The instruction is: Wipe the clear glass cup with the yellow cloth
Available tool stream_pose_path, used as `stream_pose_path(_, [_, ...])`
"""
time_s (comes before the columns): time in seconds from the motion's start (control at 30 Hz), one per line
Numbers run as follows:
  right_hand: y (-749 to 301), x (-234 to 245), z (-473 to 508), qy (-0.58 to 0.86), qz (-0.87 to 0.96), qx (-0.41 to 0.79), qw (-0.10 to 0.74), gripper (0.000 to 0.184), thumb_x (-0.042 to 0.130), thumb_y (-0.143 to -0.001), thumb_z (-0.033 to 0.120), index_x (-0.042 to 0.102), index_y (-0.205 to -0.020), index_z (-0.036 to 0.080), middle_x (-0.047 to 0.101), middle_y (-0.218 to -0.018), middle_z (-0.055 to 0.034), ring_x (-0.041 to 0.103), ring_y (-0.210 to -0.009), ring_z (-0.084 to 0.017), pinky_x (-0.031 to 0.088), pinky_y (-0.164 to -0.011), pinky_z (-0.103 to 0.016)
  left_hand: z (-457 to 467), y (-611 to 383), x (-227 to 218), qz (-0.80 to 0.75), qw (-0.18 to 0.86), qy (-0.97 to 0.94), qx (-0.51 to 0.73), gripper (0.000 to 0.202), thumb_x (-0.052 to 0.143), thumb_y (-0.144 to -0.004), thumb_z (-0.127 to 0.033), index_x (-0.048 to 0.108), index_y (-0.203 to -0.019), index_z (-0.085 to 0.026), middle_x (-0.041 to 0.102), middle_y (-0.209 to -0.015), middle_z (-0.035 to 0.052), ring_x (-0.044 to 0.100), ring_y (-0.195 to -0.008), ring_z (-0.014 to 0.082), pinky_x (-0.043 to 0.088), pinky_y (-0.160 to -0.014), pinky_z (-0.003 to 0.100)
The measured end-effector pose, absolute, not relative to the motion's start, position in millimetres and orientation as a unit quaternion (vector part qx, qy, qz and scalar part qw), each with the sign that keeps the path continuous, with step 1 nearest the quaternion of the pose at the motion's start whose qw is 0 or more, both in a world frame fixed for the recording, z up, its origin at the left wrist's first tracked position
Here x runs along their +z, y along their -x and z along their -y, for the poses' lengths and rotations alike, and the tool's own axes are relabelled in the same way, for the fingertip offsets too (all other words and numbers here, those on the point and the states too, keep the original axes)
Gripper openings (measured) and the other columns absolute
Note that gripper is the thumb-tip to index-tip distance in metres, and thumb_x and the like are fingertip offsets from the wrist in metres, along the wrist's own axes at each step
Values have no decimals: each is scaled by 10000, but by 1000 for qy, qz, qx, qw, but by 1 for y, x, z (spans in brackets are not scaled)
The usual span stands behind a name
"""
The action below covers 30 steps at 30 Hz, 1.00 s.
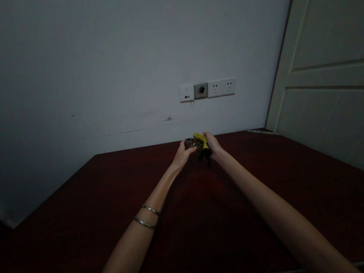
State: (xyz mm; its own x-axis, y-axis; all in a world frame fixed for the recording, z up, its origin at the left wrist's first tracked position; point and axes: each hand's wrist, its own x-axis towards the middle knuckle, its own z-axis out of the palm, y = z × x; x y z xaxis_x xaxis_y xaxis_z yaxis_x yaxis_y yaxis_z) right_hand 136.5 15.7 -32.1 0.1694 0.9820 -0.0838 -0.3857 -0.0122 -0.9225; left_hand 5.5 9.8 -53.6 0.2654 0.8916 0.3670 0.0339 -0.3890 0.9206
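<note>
Both arms reach far across the dark red table [181,216], and the hands meet close to its back edge. My left hand [182,154] is closed around a small dark, shiny thing [190,143], thumb on the near side. My right hand [213,143] is closed on the right side of a small yellow and black thing [200,139]. Black parts of it hang down toward the tabletop. The two things touch or overlap between the hands; whether they are joined I cannot tell. Dim light and distance hide their exact kind.
A plain wall [121,63] rises behind the table. Sockets [222,87] and a grey wall plate [201,91] sit above the hands. A white panelled door [342,95] stands at the right. Cluttered items show below the table's front edge.
</note>
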Motion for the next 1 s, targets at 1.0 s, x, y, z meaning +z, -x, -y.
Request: stream_pose_path(1.0, [-131, -2, -3, 386, 337, 566, 646, 309, 355, -871, 302, 592, -715, 180, 611, -541, -1, 534, -491, -136, 463, -519, -232, 3, -1, -33, -334, 380, -677, 535, 508, 719, -674, -322, 486, -1074, -111, 601, -1123, 148, 574, -1052, 238, 406, -967, 407])
